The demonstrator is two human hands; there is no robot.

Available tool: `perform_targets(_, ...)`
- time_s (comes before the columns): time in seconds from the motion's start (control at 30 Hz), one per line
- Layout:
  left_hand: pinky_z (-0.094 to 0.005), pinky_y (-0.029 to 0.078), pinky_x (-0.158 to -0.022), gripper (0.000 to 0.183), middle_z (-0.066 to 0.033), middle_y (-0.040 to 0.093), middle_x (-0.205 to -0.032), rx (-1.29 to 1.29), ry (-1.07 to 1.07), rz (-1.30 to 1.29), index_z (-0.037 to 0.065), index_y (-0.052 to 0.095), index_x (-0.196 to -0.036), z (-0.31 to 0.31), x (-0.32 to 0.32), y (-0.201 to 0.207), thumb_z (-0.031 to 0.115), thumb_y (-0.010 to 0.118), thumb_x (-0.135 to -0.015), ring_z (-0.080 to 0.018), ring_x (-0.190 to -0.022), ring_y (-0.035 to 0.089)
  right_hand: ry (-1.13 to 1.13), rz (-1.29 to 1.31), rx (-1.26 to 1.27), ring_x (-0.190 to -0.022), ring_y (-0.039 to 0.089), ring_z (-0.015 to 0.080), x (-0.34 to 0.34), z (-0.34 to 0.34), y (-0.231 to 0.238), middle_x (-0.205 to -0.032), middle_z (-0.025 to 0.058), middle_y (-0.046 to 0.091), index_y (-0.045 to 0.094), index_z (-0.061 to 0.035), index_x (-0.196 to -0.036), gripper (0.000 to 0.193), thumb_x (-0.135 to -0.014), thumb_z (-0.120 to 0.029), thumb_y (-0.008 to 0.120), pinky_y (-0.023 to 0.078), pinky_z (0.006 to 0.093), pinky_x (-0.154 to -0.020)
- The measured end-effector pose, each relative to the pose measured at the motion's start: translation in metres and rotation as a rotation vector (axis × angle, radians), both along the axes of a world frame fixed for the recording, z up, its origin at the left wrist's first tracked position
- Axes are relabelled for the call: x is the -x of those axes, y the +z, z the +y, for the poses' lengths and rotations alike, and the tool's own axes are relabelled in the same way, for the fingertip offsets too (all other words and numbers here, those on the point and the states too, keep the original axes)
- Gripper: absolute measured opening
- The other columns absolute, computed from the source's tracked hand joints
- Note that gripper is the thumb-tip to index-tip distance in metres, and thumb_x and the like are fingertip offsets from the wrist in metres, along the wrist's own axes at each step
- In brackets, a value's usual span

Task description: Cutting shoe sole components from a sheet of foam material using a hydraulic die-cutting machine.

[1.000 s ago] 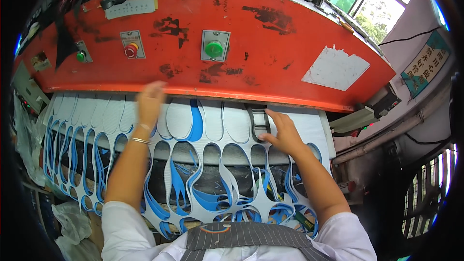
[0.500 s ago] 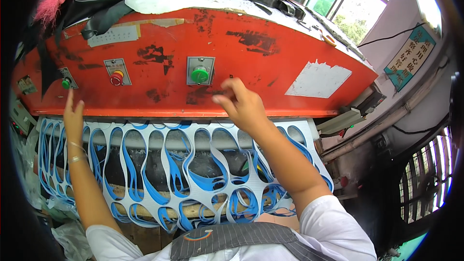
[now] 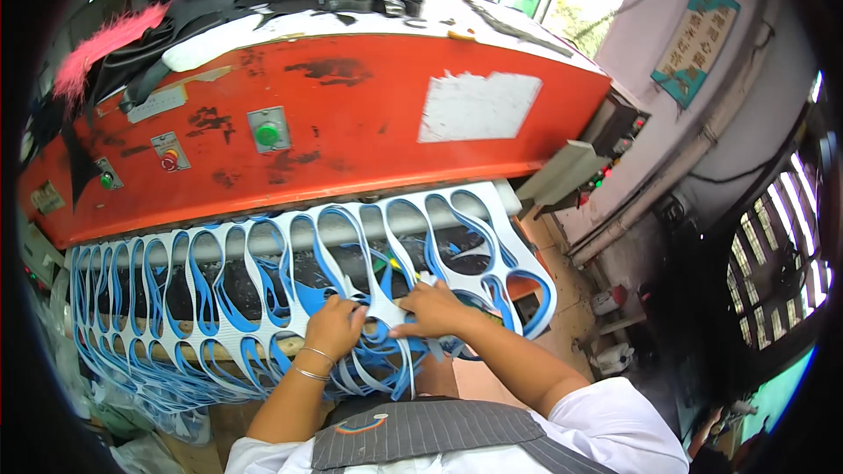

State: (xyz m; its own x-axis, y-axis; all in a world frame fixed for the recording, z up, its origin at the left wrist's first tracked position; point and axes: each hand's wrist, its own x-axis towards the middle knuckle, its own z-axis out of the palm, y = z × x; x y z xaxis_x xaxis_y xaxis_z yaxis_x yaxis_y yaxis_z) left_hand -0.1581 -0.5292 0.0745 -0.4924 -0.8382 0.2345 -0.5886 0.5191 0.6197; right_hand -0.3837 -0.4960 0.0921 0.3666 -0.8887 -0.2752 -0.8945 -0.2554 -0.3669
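White-and-blue cut-out sheets (image 3: pixel 516 256), layered and full of long rounded holes, lie across the bed in front of me. My left hand (image 3: pixel 335 328) has its fingers curled on their near middle part. Just to its right, my right hand (image 3: pixel 430 309) closes on the webbing between holes. The fingertips of both hands are partly hidden among the strips. Loose blue and white strands hang below the hands. Through a hole above them shows a small yellow-green piece (image 3: pixel 392 265), too small to name.
Behind the sheets rises a red machine front (image 3: pixel 351 132) with a large green button (image 3: pixel 267 133), a red knob (image 3: pixel 169 159) and a smaller green button (image 3: pixel 107 180). Black scraps (image 3: pixel 193 22) and pink fuzzy material (image 3: pixel 110 44) lie on top. A control box (image 3: pixel 571 177) juts out at right.
Both hands have come down from near the machine's buttons onto the sheets and closed on them. The view has shifted right, and the sheets' right end now sits nearer me.
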Motion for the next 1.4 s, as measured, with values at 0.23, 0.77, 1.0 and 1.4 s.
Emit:
perform_targets(0.23, -0.0453, 0.049, -0.064, 0.032, -0.0139, 0.059, -0.078, 0.113, 0.235, -0.281, 0.005, 0.067, -0.07, 0.012, 0.017, -0.018, 0.029, 0.056, -0.088, -0.0346, -0.071, 0.061, 0.039, 0.029, 0.116, -0.104, 0.054, 0.0275, 0.004, -0.012, -0.01, -0.091, 0.0119, 0.068, 0.07, -0.0039, -0.092, 0.077, -0.075, -0.077, 0.052, 0.035, 0.0474, -0.083)
perform_targets(0.77, -0.0349, 0.046, -0.066, 0.028, -0.01, 0.056, -0.084, 0.193, 0.273, 0.082, 0.002, 0.059, -0.101, -0.054, 0.018, 0.059, 0.008, 0.071, -0.076, -0.0243, -0.069, 0.054, 0.136, -0.338, 0.224, -0.108, 0.057, 0.0361, 0.039, -0.124, 0.02, -0.122, 0.0157, 0.052, 0.056, -0.0051, -0.116, 0.043, -0.082, -0.03, 0.067, 0.048, 0.0439, -0.087)
perform_targets(1.0, -0.0354, 0.051, -0.069, 0.02, -0.0104, 0.062, -0.09, 0.203, -0.043, 0.006, 0.006, 0.064, -0.085, -0.12, 0.079, 0.002, 0.003, 0.074, -0.068, -0.0295, -0.082, 0.062, 0.293, -0.439, 0.45, -0.089, 0.057, 0.0331, 0.055, -0.16, -0.04, -0.091, 0.0124, 0.055, 0.059, -0.006, -0.079, 0.015, -0.079, -0.019, 0.066, 0.047, 0.0432, -0.076)
perform_targets(1.4, -0.0347, 0.044, -0.062, 0.009, -0.0094, 0.059, -0.072, 0.185, -0.128, 0.276, 0.004, 0.064, -0.075, -0.159, 0.095, 0.023, 0.01, 0.068, -0.08, -0.0251, -0.069, 0.056, 0.181, -1.071, 0.701, -0.077, 0.053, 0.0339, 0.045, -0.186, -0.039, -0.082, 0.0135, 0.052, 0.057, -0.0025, -0.074, 0.026, -0.086, -0.024, 0.063, 0.044, 0.0416, -0.07)
